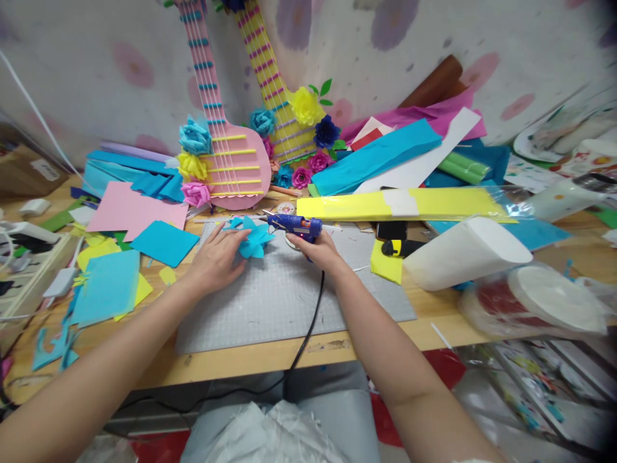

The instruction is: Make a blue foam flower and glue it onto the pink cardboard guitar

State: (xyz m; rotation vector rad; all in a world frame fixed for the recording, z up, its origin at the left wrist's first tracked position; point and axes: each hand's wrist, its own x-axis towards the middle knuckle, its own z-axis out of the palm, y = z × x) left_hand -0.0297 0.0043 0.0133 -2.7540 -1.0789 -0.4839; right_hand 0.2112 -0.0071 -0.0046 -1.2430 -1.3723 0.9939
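The gun [292, 224] is grasped by the right grip [318, 249], its handle wrapped by the fingers and its barrel held roughly level above the mat [270, 315]. Its long axis is laid crosswise, with the nozzle aimed left at the far right side of the flower [256, 242]. Only a narrow offset is seen between nozzle and petals; whether they are touching cannot be made out.

The flower is placed near the mat's far edge, between the two hands, left of the right grip. No clear long axis is shown by it, as its petals are spread all round. Its left side is partly covered by the left grip [216, 257], which is nearer to it; the fingers are extended, but whether a petal is pinched cannot be told.

Room is given by the mat toward its near edge, though this is crossed by the cord [315, 315], which is run over the front of the worktop [226, 366]. The far side is bounded by the pink guitar [248, 151] and the yellow strip [347, 207], the left by the blue sheet [164, 243].
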